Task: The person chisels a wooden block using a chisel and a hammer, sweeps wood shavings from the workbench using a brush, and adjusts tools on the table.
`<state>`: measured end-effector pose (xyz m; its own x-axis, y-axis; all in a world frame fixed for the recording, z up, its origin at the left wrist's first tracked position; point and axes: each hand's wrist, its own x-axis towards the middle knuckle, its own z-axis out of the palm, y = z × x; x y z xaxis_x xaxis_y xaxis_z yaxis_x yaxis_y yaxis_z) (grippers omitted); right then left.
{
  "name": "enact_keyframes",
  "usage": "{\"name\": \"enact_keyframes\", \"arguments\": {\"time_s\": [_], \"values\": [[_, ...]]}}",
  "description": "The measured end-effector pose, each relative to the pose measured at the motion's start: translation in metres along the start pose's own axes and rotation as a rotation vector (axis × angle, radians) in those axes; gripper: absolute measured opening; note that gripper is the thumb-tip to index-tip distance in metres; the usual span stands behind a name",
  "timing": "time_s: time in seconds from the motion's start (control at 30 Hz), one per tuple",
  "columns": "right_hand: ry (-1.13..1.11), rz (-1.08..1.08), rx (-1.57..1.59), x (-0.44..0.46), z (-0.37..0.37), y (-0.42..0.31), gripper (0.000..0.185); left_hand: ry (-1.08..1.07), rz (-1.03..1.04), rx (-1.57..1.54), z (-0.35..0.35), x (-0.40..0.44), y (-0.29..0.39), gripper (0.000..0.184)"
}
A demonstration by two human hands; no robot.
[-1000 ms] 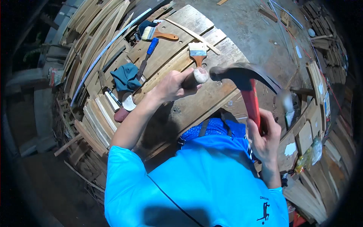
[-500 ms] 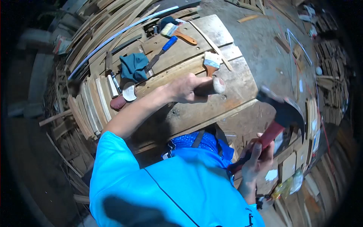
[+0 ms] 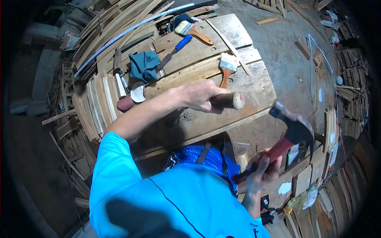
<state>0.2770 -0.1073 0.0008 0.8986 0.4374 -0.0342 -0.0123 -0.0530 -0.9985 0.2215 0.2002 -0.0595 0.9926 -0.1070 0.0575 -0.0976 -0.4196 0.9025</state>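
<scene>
A brown wooden handle (image 3: 227,101) with a pale, worn end is grasped in the left fingers (image 3: 209,99), above a wooden tabletop (image 3: 186,131). A claw hammer (image 3: 291,133) is gripped by its red handle in the right fingers (image 3: 269,164), its dark head tilted upward. Beyond the left fingers, a paintbrush (image 3: 228,65) and a blue-handled tool (image 3: 174,50) are laid near a teal cloth (image 3: 143,66).

Woodworking shop (stacked planks (image 3: 85,105), workbench (image 3: 254,85)).
</scene>
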Motion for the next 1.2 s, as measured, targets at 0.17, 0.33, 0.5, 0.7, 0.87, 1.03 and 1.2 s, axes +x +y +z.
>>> {"name": "enact_keyframes", "arguments": {"time_s": [0.17,0.33,0.5,0.7,0.87,1.03,1.2], "values": [[-0.18,-0.104,-0.267,-0.009,-0.006,0.014,0.021,-0.032,-0.031,0.059,-0.005,-0.001,-0.003,0.034],[-0.267,-0.157,-0.512,-0.008,-0.006,0.032,0.02,-0.056,-0.038,0.081,-0.004,-0.001,-0.001,0.035],[-0.01,-0.003,-0.087,-0.018,0.004,0.018,0.018,-0.087,-0.041,0.133,0.0,-0.002,-0.008,0.047],[-0.128,-0.012,-0.248,-0.01,-0.009,0.035,0.015,-0.096,-0.128,0.187,-0.007,-0.002,-0.004,0.031],[-0.113,-0.092,-0.162,0.008,-0.031,0.019,0.013,-0.032,-0.157,0.269,-0.022,0.004,0.01,0.034],[-0.173,0.063,-0.17,0.042,-0.051,0.021,0.015,0.493,-0.052,0.36,-0.075,-0.019,0.072,0.017],[-0.365,-0.041,-0.521,0.115,-0.062,0.083,0.021,1.392,0.224,0.015,-0.056,-0.112,0.145,0.02]]}}
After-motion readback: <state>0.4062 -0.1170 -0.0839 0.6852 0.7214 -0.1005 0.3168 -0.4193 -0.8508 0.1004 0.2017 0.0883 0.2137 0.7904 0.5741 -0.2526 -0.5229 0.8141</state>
